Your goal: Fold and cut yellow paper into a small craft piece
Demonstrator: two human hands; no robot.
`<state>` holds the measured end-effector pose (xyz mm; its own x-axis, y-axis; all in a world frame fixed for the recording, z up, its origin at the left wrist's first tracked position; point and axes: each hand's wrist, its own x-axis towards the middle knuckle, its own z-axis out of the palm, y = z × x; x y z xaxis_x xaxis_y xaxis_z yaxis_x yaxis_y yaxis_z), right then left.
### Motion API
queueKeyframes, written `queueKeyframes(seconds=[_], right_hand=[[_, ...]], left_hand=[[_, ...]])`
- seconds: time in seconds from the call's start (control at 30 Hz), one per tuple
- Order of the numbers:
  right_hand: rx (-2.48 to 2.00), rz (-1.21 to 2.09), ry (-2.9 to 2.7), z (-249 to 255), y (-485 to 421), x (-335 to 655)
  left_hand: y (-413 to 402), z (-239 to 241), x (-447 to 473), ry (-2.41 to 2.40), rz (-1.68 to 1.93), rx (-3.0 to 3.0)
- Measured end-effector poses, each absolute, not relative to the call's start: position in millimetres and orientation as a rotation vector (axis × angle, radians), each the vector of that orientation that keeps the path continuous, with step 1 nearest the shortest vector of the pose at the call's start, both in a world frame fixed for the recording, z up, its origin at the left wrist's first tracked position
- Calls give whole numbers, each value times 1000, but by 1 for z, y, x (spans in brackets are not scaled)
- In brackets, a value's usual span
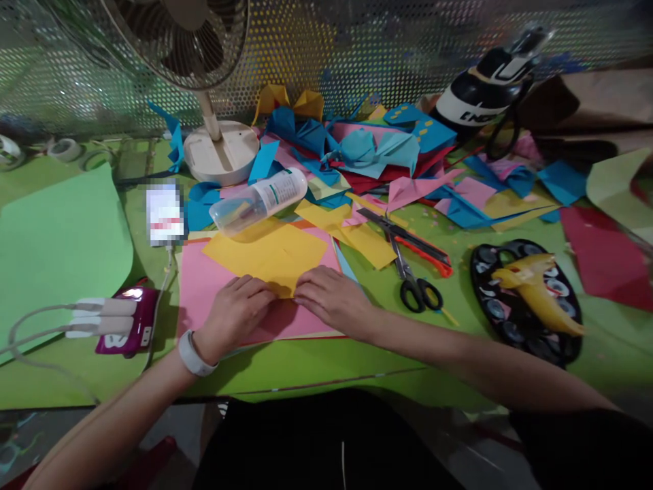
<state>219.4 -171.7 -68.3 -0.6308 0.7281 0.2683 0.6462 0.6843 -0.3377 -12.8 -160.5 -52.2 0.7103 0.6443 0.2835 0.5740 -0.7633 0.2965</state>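
A yellow sheet of paper (270,255) lies on a stack of coloured sheets topped by a pink sheet (196,279). My left hand (239,306), with a pale band on the wrist, is closed on the near edge of the yellow paper, left of its near corner. Just to the right, my right hand (326,296) is closed on the same near edge. The fingertips of both hands are curled under or against the paper and partly hidden. A clear plastic bottle (260,201) lies at the far side of the yellow paper.
Scissors (408,272) and an orange utility knife (423,252) lie to the right. Beyond are a banana peel on a black palette (525,299) and a black bottle (479,99). Paper scraps (357,146) and a fan (219,150) stand behind. A phone (164,212) and purple charger (130,320) lie left.
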Motion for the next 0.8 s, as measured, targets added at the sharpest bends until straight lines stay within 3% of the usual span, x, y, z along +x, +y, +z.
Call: queueKeyframes(seconds=[0.23, 0.8], right_hand=[[-1183, 458, -2330, -71, -167, 220], [-1363, 483, -2322, -73, -162, 224]], left_hand=[[-159, -53, -13, 1220, 647, 2273], [-153, -50, -21, 1502, 449, 2349]])
